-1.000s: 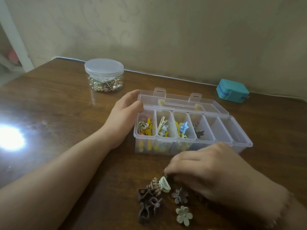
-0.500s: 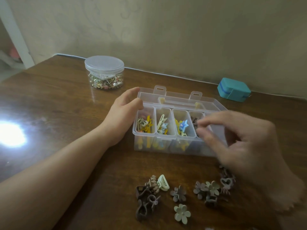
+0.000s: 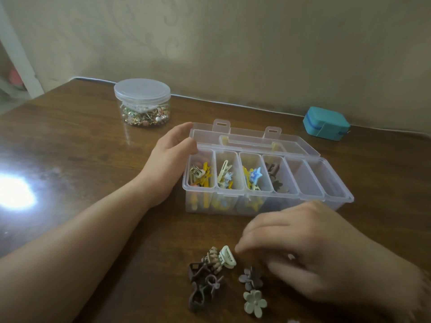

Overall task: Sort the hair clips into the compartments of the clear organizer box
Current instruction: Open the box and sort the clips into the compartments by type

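On a dark wooden table (image 3: 70,148), a left hand (image 3: 170,155) rests relaxed against the clear plastic organizer box (image 3: 263,206), four compartments already holding clips, while the right hand (image 3: 310,248), fingers curled downward, grip unclear, hovers over loose brown and cream flower-shaped hair clips (image 3: 224,276).

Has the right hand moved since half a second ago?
Yes. The right hand dropped from over the organizer box toward the loose clips in front of it.

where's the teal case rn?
Head view: the teal case sits far right on the table by the wall, behind the organizer box.
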The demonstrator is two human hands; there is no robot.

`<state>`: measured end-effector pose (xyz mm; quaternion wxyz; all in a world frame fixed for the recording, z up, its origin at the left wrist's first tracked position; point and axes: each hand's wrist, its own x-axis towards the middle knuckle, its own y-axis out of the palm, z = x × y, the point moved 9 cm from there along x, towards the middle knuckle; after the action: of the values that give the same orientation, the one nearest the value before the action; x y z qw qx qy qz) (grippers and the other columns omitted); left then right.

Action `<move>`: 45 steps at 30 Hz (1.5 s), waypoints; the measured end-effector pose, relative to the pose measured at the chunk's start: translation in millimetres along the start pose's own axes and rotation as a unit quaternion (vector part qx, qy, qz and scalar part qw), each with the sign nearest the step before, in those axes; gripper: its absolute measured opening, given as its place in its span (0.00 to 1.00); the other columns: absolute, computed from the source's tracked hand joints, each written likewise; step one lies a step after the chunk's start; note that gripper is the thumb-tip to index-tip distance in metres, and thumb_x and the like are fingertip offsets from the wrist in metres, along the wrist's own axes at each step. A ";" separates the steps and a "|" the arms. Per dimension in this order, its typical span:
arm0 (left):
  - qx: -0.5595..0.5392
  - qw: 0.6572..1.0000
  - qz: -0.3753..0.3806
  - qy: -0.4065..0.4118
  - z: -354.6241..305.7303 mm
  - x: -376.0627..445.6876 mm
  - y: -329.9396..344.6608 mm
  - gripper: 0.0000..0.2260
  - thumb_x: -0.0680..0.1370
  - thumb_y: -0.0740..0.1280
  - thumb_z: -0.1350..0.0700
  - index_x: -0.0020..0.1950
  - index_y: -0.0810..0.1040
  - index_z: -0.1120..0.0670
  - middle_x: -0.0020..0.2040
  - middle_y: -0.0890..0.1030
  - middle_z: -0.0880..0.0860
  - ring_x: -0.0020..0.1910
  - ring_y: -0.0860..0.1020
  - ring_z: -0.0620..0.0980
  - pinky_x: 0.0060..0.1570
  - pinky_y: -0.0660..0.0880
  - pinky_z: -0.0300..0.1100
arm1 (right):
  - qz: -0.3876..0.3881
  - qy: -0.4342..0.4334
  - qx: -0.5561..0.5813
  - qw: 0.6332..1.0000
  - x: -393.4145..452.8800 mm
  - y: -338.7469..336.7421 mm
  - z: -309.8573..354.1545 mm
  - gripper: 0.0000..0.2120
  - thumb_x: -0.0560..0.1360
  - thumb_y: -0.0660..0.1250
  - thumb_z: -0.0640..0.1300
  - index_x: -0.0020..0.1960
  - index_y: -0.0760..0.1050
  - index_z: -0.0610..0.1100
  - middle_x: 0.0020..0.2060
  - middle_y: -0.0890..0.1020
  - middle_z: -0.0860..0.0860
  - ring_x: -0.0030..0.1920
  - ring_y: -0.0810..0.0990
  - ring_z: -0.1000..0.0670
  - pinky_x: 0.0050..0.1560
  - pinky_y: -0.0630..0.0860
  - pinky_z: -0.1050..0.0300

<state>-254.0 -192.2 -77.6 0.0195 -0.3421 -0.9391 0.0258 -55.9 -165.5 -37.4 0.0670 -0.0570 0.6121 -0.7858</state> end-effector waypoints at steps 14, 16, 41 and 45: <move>-0.005 1.000 0.008 -0.001 4.3 3.6 -2.2 0.26 0.75 0.62 0.63 0.73 0.72 0.48 0.51 0.79 0.37 0.49 0.81 0.35 0.50 0.77 0.38 | -0.077 -0.030 0.064 0.994 -9.3 -13.8 -5.0 0.04 0.74 0.73 0.51 0.44 0.82 0.52 0.40 0.82 0.60 0.41 0.80 0.63 0.39 0.78 0.63; -0.004 1.000 0.012 0.002 3.8 4.9 -2.1 0.25 0.76 0.60 0.66 0.70 0.74 0.47 0.47 0.83 0.36 0.48 0.82 0.34 0.48 0.76 0.36 | -0.157 -0.012 0.109 0.981 -18.2 -30.0 -13.0 0.03 0.74 0.71 0.47 0.44 0.83 0.48 0.40 0.83 0.59 0.42 0.82 0.61 0.41 0.78 0.65; 0.244 0.930 0.160 0.225 -39.1 -19.3 1.2 0.26 0.69 0.66 0.41 0.68 0.76 0.41 0.66 0.78 0.39 0.69 0.73 0.43 0.67 0.69 0.54 | -0.098 0.082 0.028 0.991 -36.5 -34.2 -42.9 0.07 0.73 0.66 0.53 0.50 0.79 0.59 0.42 0.80 0.66 0.45 0.79 0.65 0.42 0.75 0.70; 0.272 0.921 0.185 0.211 -35.1 -23.4 4.1 0.33 0.65 0.68 0.31 0.69 0.74 0.37 0.69 0.75 0.39 0.72 0.68 0.41 0.71 0.64 0.52 | -0.384 0.128 0.069 0.912 -55.8 -79.2 -57.4 0.05 0.73 0.70 0.46 0.49 0.80 0.51 0.41 0.80 0.63 0.33 0.79 0.56 0.28 0.73 0.66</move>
<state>-231.6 -202.8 -43.3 0.3040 -0.4889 -0.7900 0.2108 -13.6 -81.8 25.1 -0.3153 -0.1818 0.4905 -0.7918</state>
